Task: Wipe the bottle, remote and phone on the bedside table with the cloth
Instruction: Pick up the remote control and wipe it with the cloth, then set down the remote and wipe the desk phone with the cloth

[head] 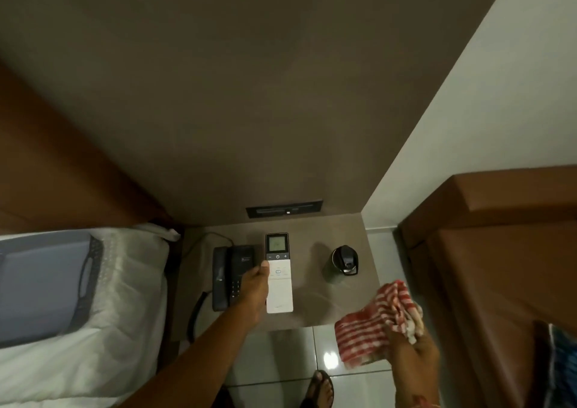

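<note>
Left hand (254,285) fingers grip the remote (278,272) mid-table; right hand (412,350) fingers bunch the cloth (373,326) beyond the front edge.

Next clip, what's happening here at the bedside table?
A person is cleaning things on the bedside table. The left hand has its grip on the white remote, thumb on its face; whether it is lifted or lying flat cannot be told. The right hand holds a red-and-white cloth off the table's front right corner, not touching the remote. The black phone sits left of the remote, the dark bottle to its right, both untouched.
</note>
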